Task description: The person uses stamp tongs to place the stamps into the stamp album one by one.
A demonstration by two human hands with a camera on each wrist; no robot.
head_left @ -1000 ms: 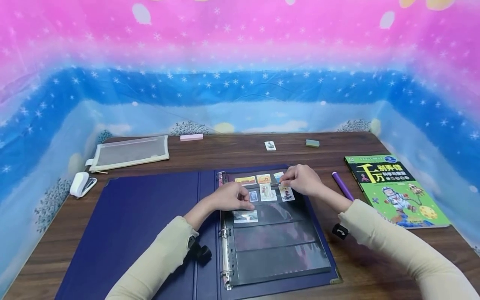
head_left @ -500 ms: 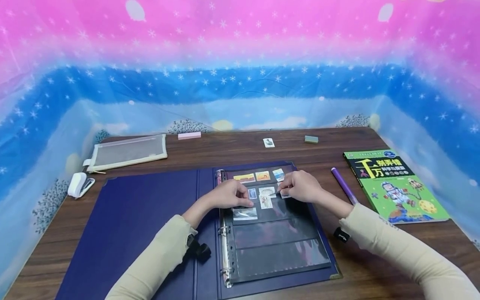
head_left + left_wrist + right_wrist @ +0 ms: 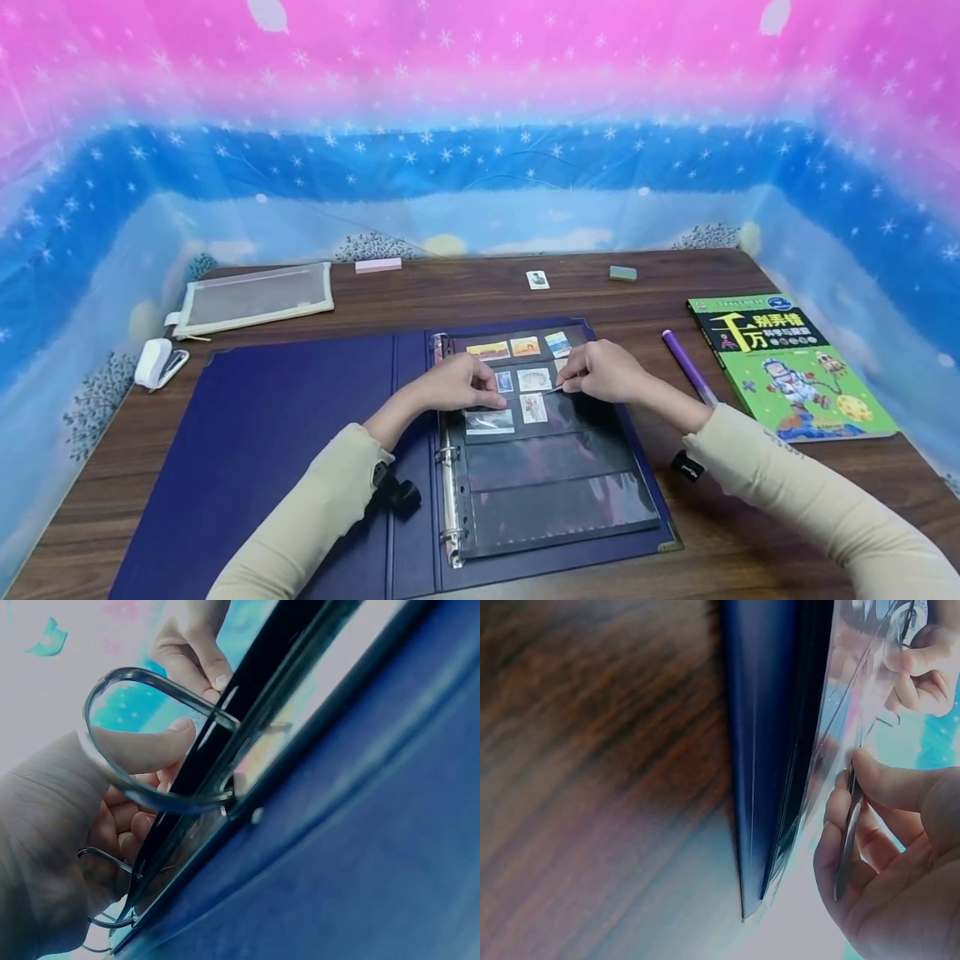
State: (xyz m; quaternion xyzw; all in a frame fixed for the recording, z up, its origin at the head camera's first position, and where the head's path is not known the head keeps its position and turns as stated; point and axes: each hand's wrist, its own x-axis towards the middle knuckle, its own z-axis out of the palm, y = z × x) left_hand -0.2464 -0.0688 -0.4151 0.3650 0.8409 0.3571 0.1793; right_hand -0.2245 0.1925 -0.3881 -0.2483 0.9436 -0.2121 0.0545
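A purple-blue ring binder (image 3: 300,417) lies spread on the table, a black stamp page (image 3: 555,458) on its rings. My right hand (image 3: 606,372) pinches slim metal tweezers (image 3: 849,832) between thumb and fingers; their tip is at the upper right edge of a small upright stamp (image 3: 533,408). That stamp sits just under a wider pale stamp (image 3: 534,380) and right of a landscape stamp (image 3: 490,422). My left hand (image 3: 461,383) rests on the page's left side near the rings, thumb extended, fingers loosely bent. It partly hides a blue stamp (image 3: 504,382).
More stamps (image 3: 525,347) fill the top strip. Beyond the binder lie a single stamp (image 3: 537,279), a green eraser-like block (image 3: 622,272), a pink block (image 3: 378,265) and a mesh pouch (image 3: 258,298). A white stapler (image 3: 156,363) is left; a purple marker (image 3: 686,365) and green book (image 3: 795,367) are right.
The small upright stamp has moved down the page with the tweezers, from over the second strip to beside the landscape stamp. My left hand has stayed nearly still.
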